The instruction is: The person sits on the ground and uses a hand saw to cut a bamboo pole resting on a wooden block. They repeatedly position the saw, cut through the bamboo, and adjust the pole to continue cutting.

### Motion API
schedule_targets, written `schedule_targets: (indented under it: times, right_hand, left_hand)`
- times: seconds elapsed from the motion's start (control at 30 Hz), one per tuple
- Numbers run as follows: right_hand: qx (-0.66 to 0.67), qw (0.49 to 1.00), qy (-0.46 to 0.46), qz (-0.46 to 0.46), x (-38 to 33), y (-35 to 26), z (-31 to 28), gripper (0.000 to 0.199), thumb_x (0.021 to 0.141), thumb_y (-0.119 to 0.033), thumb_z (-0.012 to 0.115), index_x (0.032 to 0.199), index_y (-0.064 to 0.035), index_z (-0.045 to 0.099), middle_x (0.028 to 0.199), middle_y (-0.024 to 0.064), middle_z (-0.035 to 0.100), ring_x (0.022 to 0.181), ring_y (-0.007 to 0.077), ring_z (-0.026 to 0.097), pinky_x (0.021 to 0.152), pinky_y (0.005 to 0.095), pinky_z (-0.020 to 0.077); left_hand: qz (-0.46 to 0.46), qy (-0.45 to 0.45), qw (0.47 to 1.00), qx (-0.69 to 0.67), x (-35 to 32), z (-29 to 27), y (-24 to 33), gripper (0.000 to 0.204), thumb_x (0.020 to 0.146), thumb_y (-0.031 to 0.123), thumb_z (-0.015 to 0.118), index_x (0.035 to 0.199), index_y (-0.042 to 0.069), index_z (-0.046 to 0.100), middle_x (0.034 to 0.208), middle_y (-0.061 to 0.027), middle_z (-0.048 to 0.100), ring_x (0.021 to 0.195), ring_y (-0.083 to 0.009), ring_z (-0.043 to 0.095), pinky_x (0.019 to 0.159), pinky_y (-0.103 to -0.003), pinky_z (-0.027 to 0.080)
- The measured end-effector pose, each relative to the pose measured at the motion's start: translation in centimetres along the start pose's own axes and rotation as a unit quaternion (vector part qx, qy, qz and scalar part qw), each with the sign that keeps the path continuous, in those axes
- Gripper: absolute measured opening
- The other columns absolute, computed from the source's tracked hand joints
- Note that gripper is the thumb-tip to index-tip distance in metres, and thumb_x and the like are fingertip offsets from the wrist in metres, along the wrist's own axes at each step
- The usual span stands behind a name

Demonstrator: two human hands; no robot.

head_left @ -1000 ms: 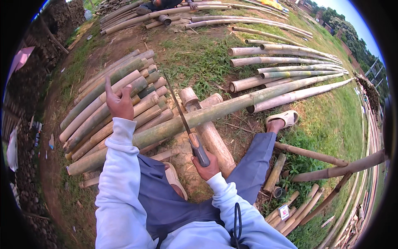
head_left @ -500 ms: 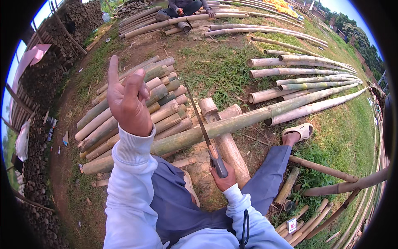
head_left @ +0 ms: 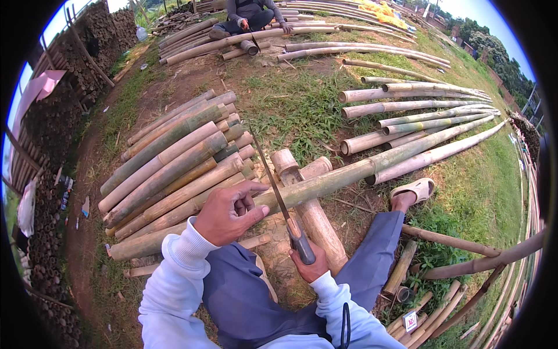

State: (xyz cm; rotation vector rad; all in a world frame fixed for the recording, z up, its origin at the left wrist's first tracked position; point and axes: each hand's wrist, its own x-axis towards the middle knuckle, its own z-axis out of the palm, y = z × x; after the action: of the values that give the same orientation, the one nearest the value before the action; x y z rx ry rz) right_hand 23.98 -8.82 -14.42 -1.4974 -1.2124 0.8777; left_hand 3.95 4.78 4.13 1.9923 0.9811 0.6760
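My right hand (head_left: 314, 264) is closed around the dark handle of a hand saw (head_left: 271, 170). The saw's long thin blade points up and away, crossing over a long greenish bamboo pole (head_left: 349, 173). That pole slants from lower left to upper right and passes over a short, thick bamboo piece (head_left: 321, 224) on the ground. Left of the blade, my left hand (head_left: 226, 214) is at the pole, thumb and index finger apart across its width and the other fingers curled. Whether its fingertips touch the pole is hard to tell.
Cut bamboo lengths (head_left: 168, 157) are piled at left. Long poles (head_left: 418, 110) lie on the grass at right. My sandalled foot (head_left: 414, 193) is stretched out beyond the near poles. A bamboo frame (head_left: 482, 264) stands at lower right. Farther off, a person (head_left: 251, 17) sits holding a saw.
My left hand has come down from its raised position, finger pointing up, to the pole beside the blade. My right hand still holds the saw over the pole. The view has shifted slightly.
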Motion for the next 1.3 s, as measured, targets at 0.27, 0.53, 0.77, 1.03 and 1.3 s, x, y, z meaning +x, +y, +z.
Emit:
schedule_targets:
  times: [0.27,0.53,0.77,1.03,1.3]
  right_hand:
    - [0.004,1.000,0.002,0.015,-0.1,0.7,0.1,0.031,0.086,-0.019,0.075,0.113,-0.0038,0.067,0.084,0.0148,0.069,0.077,0.0258,0.068,0.074,0.0367,0.0524]
    - [-0.002,1.000,0.003,0.007,-0.3,0.4,-0.1,0.027,0.086,-0.021,0.072,0.107,-0.0057,0.066,0.083,0.0184,0.066,0.077,0.0349,0.064,0.071,0.0416,0.0511]
    - [-0.009,1.000,0.020,-0.001,-0.3,0.7,0.2,0.027,0.085,-0.024,0.073,0.104,-0.0055,0.066,0.082,0.0197,0.066,0.076,0.0365,0.065,0.071,0.0423,0.0512]
    - [0.004,1.000,0.020,-0.002,-0.1,0.8,0.1,0.025,0.083,-0.020,0.075,0.102,-0.0057,0.066,0.085,0.0232,0.067,0.083,0.0446,0.066,0.073,0.0464,0.0522]
    - [0.009,1.000,0.001,-0.011,0.2,0.9,0.8,0.030,0.085,-0.018,0.074,0.110,-0.0039,0.066,0.083,0.0179,0.067,0.076,0.0296,0.066,0.072,0.0387,0.0519]
  left_hand:
    - [-0.056,-0.066,0.975,0.204,-1.8,2.0,-5.4,0.043,0.087,0.028,0.076,0.120,0.002,0.067,0.079,-0.0121,0.070,0.064,-0.0189,0.065,0.064,-0.032,0.053]
    - [-0.133,-0.044,0.978,0.155,-3.1,1.3,-8.8,0.044,0.088,0.032,0.076,0.119,0.002,0.066,0.072,-0.0146,0.069,0.067,-0.0248,0.070,0.063,-0.037,0.053]
    - [-0.182,-0.040,0.977,0.107,-3.7,0.8,-8.3,0.040,0.092,0.021,0.072,0.122,-0.004,0.061,0.069,-0.0122,0.067,0.059,-0.0165,0.067,0.056,-0.031,0.051]
    - [-0.190,-0.054,0.973,0.119,-3.6,0.9,-8.0,0.041,0.094,0.016,0.069,0.127,-0.007,0.057,0.079,-0.0140,0.067,0.061,-0.0167,0.066,0.056,-0.030,0.054]
    - [-0.107,-0.056,0.963,0.240,-3.0,1.1,-4.5,0.054,0.088,0.029,0.075,0.132,0.003,0.058,0.065,-0.0117,0.065,0.063,-0.0255,0.070,0.062,-0.037,0.053]
